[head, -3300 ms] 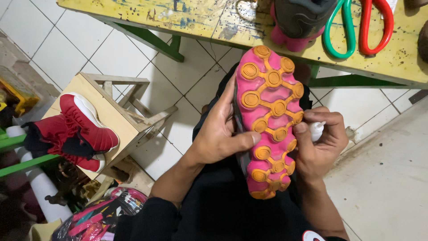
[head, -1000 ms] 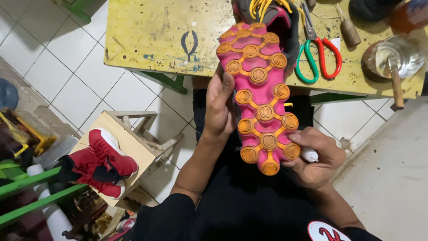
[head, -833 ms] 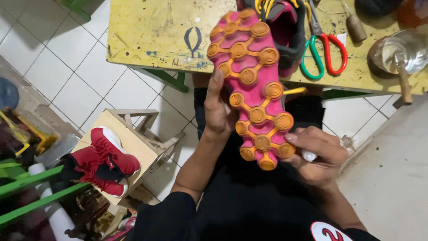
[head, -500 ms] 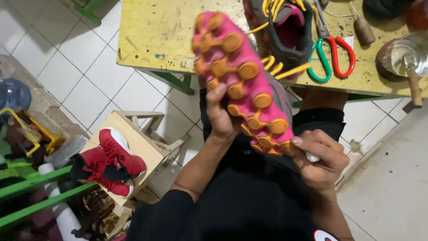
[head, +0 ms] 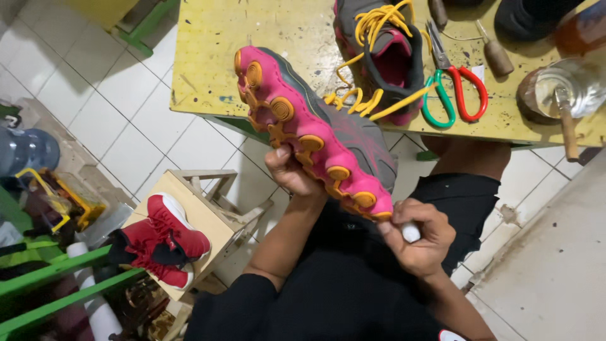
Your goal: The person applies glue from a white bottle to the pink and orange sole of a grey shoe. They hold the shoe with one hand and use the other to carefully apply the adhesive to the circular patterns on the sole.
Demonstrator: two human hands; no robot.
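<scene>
My left hand point(head: 291, 172) grips a grey sports shoe with a pink and orange studded sole point(head: 309, 129), held tilted on its side over my lap. My right hand point(head: 418, 237) is closed around a small white object point(head: 410, 232) right at the heel end of the sole, touching it. The matching grey and pink shoe point(head: 385, 53) with loose yellow laces lies on the yellow table point(head: 265, 38) just beyond. What the white object is cannot be made out.
On the table lie red and green handled scissors point(head: 453, 85), a wooden-handled tool point(head: 495, 53) and a round tin with a brush point(head: 555, 95). A wooden stool point(head: 202, 215) at left carries a red shoe point(head: 167, 237). Green rails point(head: 57, 278) and clutter stand lower left.
The shoe has turned from sole-up to tilted on its side and swung left. My head has moved, showing more of the table. My right hand stays at the heel.
</scene>
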